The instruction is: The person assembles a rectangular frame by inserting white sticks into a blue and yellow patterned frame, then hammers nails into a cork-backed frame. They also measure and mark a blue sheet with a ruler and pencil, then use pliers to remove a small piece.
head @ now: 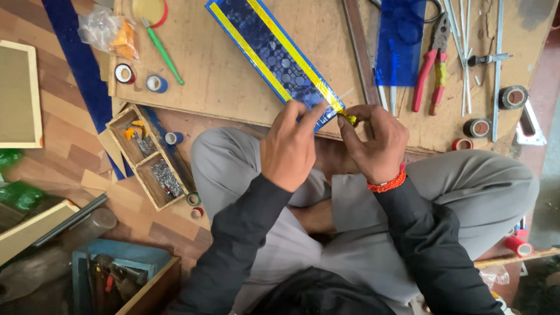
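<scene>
The blue patterned strip [274, 55] with yellow tape edges lies on the wooden board [221, 76], and its long axis runs diagonally, from the far left of the board down to the near edge in front of the person. Its near end points toward the person's lap, where both hands meet it. The left hand [290, 146] has its fingers pressed on this near end of the strip, holding it flat. The right hand [373, 143] pinches the loose end of the yellow tape [349, 118] between thumb and fingers, so the grip is narrow and closed on the tape, just at the corner of the strip. A red thread bracelet [388, 184] is on the right wrist. On the board to the right lie a blue transparent sheet [399, 41], red-handled pliers [429, 76] and some thin metal rods [464, 46], all pointing about away from the person. Small rolls of tape [513, 96] stand near the right edge of the board, round and dark with red cores. On the left part of the board are two other tape rolls [140, 79], a green pen-like tool [163, 52] and a clear plastic bag [111, 32] with orange pieces inside. A small wooden box [149, 157] with compartments of metal parts lies on the floor beside the left knee.
</scene>
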